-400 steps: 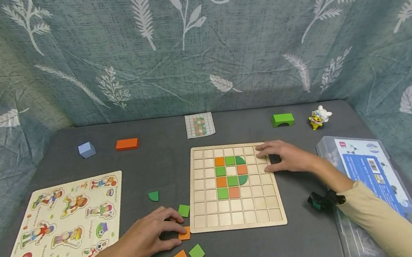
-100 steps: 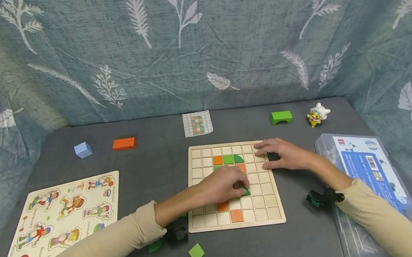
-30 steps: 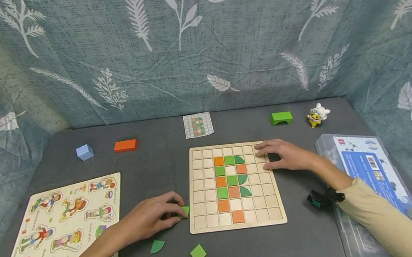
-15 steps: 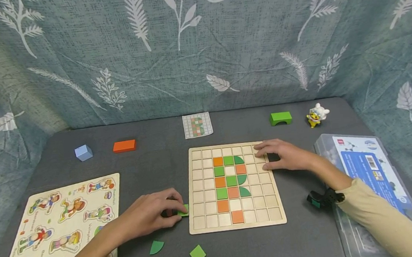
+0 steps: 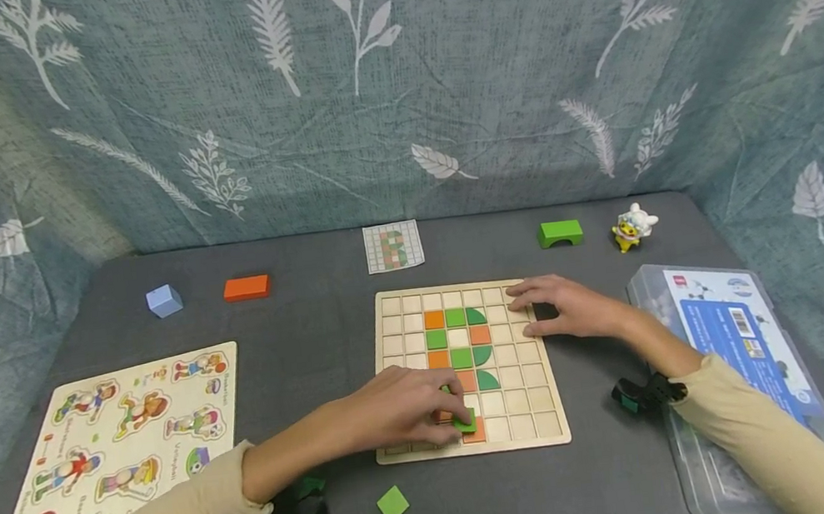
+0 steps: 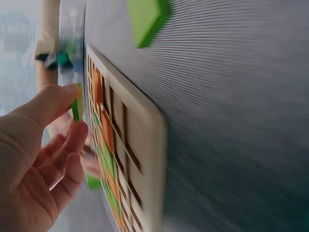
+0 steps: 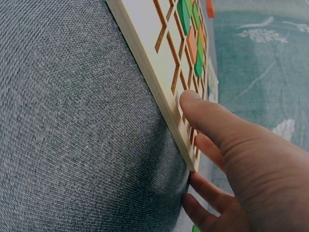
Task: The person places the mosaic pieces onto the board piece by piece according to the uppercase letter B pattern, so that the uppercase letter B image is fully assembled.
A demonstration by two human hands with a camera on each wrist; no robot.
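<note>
Over the near rows of the pale wooden grid board (image 5: 549,410), the left hand (image 5: 406,412) pinches a small green square tile (image 5: 465,421) between thumb and fingertip; tilted or off-centre, it could catch a cell's rim or knock the orange tiles (image 5: 477,429) beside it. At the board's far right corner the right hand (image 5: 564,308) rests flat, fingers relaxed, holding nothing. Print on the clear plastic box's blue label (image 5: 737,340), right of the board, is too small to read.
</note>
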